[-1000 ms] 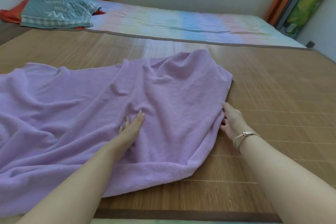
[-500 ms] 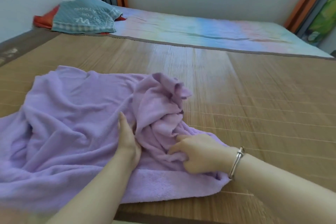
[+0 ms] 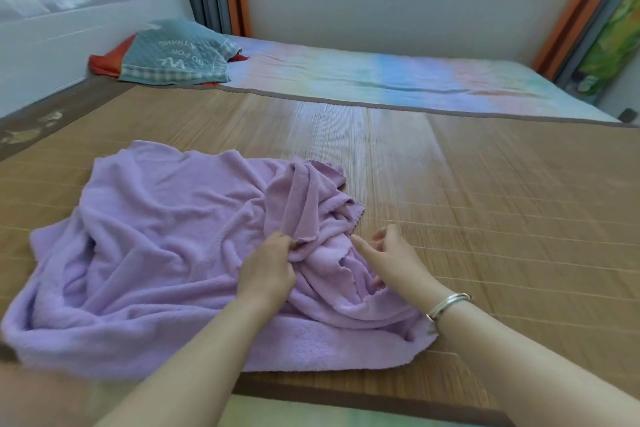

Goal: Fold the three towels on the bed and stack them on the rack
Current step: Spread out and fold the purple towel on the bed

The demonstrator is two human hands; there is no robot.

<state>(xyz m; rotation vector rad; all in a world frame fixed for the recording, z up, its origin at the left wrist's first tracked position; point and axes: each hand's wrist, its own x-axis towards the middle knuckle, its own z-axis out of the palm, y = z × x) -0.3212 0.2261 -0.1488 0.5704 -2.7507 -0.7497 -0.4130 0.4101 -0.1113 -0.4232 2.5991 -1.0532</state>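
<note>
A purple towel lies crumpled on the bamboo mat that covers the bed. Its right end is bunched into a ridge of folds. My left hand pinches one raised fold of that bunch between thumb and fingers. My right hand hovers just right of the bunch, over the towel's right edge, with thumb out and fingers loosely curled, holding nothing. A silver bangle sits on my right wrist. Only this one towel is in view, and no rack is visible.
A teal pillow on a red cloth lies at the far left of the bed. A pastel rainbow sheet covers the far strip under the window. The mat's dark front border runs just below my arms.
The spread towel's right side was swept left into a heap. My right hand let go of it and drew back to the right; my left hand went from lying flat to pinching a fold.
</note>
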